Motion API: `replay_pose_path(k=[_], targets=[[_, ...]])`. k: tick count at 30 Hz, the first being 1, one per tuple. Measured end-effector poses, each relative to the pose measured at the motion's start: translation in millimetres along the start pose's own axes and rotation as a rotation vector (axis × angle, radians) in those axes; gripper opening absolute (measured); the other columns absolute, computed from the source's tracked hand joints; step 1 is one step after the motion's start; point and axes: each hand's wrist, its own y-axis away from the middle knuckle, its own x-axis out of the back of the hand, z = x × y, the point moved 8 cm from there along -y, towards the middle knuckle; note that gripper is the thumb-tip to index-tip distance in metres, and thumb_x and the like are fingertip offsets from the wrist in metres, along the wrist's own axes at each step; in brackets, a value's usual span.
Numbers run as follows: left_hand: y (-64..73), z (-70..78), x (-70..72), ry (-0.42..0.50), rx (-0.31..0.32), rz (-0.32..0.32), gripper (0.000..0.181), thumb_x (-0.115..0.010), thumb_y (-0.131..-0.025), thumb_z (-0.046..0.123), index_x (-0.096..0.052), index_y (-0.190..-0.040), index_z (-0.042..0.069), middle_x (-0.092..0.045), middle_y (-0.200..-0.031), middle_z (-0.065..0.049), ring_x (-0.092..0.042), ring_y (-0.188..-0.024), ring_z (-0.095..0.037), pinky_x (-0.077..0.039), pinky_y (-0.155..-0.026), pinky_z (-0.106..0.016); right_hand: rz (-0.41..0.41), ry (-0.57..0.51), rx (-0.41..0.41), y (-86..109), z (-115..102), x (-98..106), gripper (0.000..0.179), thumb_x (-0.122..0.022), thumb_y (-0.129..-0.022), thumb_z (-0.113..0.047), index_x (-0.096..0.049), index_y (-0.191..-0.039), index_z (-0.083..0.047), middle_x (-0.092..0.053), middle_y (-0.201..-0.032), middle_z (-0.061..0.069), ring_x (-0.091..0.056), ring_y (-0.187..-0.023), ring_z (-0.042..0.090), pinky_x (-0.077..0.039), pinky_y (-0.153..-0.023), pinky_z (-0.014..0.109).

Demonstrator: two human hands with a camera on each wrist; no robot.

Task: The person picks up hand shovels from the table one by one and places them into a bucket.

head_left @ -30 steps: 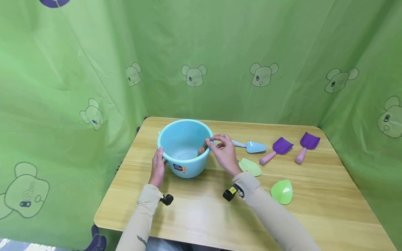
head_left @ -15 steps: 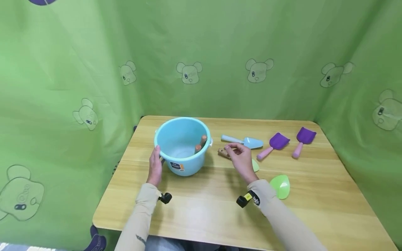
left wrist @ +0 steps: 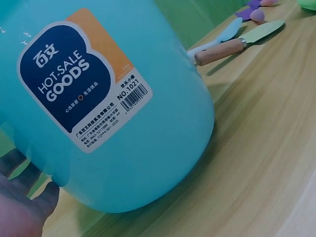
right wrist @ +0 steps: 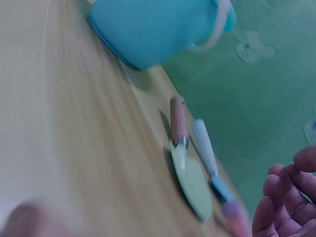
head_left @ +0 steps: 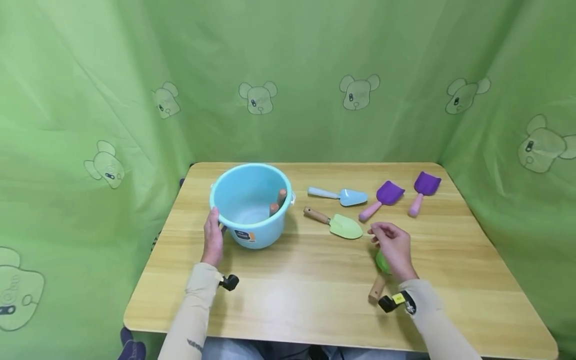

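Note:
My left hand (head_left: 213,239) rests against the left side of a light blue bucket (head_left: 258,235), its fingers lying along the wall in the left wrist view. Two wooden handles (head_left: 282,196) lean inside the bucket on its right; what they belong to is hidden. My right hand (head_left: 395,247) is above a green hand trowel with a wooden handle (head_left: 377,288), covering part of its green blade (head_left: 382,262). Nothing shows between its loosely bent fingers. A pale green trowel (head_left: 345,226) lies left of that hand.
Behind the pale green trowel lies a light blue trowel (head_left: 353,197). Two purple shovels (head_left: 389,192) with pink handles lie at the back right of the wooden table (head_left: 288,305). A green curtain (head_left: 306,130) surrounds the table's back and sides.
My right hand has left the wooden handle at the bucket's rim and moved right, past the pale green trowel to the other green one. My left hand stays at the bucket.

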Motion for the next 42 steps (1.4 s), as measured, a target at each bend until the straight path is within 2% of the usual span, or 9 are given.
replay_pose_path(k=[5,9,12,15,19,22,33,37,42], targets=[[-0.6,8.6,3.1,0.007,0.003,0.001,0.063,-0.021,-0.111,0.053,-0.031,-0.163,0.018,-0.037,-0.164,-0.014,-0.030,-0.155,-0.036,-0.023,-0.127,-0.067,-0.020,0.085,-0.049,17.7,18,21,0.037,-0.063,-0.104,-0.026,-0.066,-0.126,0.004,-0.072,-0.082,-0.020,-0.068,-0.075,0.004,-0.060,-0.069,0.019],[0.3,21.8,-2.2,0.028,-0.002,-0.020,0.063,-0.022,-0.112,0.048,-0.029,-0.163,0.013,-0.034,-0.164,-0.021,-0.027,-0.155,-0.042,-0.022,-0.126,-0.069,-0.040,0.144,-0.065,30.5,27,35,0.040,-0.062,-0.105,-0.029,-0.065,-0.126,0.005,-0.072,-0.083,-0.018,-0.067,-0.075,0.003,-0.061,-0.068,0.020],[2.2,31.3,-8.6,0.046,0.004,-0.038,0.063,-0.023,-0.112,0.047,-0.030,-0.163,0.011,-0.034,-0.163,-0.025,-0.026,-0.155,-0.045,-0.021,-0.126,-0.070,-0.053,0.203,-0.064,40.5,31,43,0.041,-0.061,-0.105,-0.029,-0.065,-0.123,0.008,-0.074,-0.084,-0.009,-0.066,-0.073,0.002,-0.060,-0.066,0.020],[2.4,35.9,-13.1,0.048,0.006,-0.053,0.063,-0.024,-0.111,0.047,-0.030,-0.163,0.012,-0.033,-0.163,-0.025,-0.026,-0.155,-0.044,-0.018,-0.127,-0.070,-0.065,0.326,-0.020,49.6,31,47,0.041,-0.061,-0.105,-0.031,-0.068,-0.116,0.008,-0.075,-0.087,0.004,-0.063,-0.071,0.001,-0.057,-0.061,0.019],[1.8,36.6,-13.6,0.054,-0.002,-0.050,0.063,-0.024,-0.111,0.047,-0.028,-0.163,0.011,-0.033,-0.164,-0.025,-0.026,-0.155,-0.045,-0.017,-0.128,-0.069,-0.129,0.518,0.051,57.4,30,39,0.045,-0.061,-0.104,-0.042,-0.073,-0.105,0.001,-0.072,-0.087,0.009,-0.058,-0.069,0.005,-0.051,-0.059,0.020],[3.3,36.7,-12.2,0.058,-0.008,-0.039,0.063,-0.022,-0.112,0.045,-0.028,-0.163,0.009,-0.033,-0.163,-0.026,-0.026,-0.155,-0.045,-0.018,-0.129,-0.068,-0.198,0.590,0.055,60.4,33,31,0.049,-0.060,-0.102,-0.051,-0.072,-0.099,-0.004,-0.068,-0.084,0.007,-0.056,-0.071,0.010,-0.047,-0.062,0.020],[6.6,32.4,-11.3,0.054,-0.002,-0.041,0.063,-0.022,-0.112,0.044,-0.028,-0.163,0.009,-0.034,-0.163,-0.026,-0.027,-0.154,-0.046,-0.021,-0.128,-0.068,-0.385,0.707,-0.074,77.4,49,18,0.062,-0.065,-0.088,-0.073,-0.058,-0.078,-0.012,-0.056,-0.067,-0.001,-0.052,-0.062,0.016,-0.043,-0.052,0.024],[9.4,31.3,-10.3,0.048,0.001,-0.038,0.062,-0.022,-0.112,0.044,-0.028,-0.163,0.009,-0.034,-0.163,-0.025,-0.027,-0.155,-0.044,-0.020,-0.128,-0.067,-0.446,0.712,-0.110,84.9,52,12,0.062,-0.065,-0.088,-0.073,-0.056,-0.068,-0.014,-0.055,-0.060,-0.003,-0.051,-0.058,0.015,-0.040,-0.051,0.024],[12.3,30.7,-9.0,0.046,0.009,-0.034,0.062,-0.023,-0.112,0.045,-0.029,-0.163,0.010,-0.035,-0.163,-0.024,-0.027,-0.155,-0.042,-0.019,-0.129,-0.066,-0.493,0.711,-0.152,90.8,54,9,0.060,-0.067,-0.089,-0.070,-0.055,-0.064,-0.016,-0.059,-0.057,-0.002,-0.051,-0.056,0.014,-0.038,-0.050,0.023]])
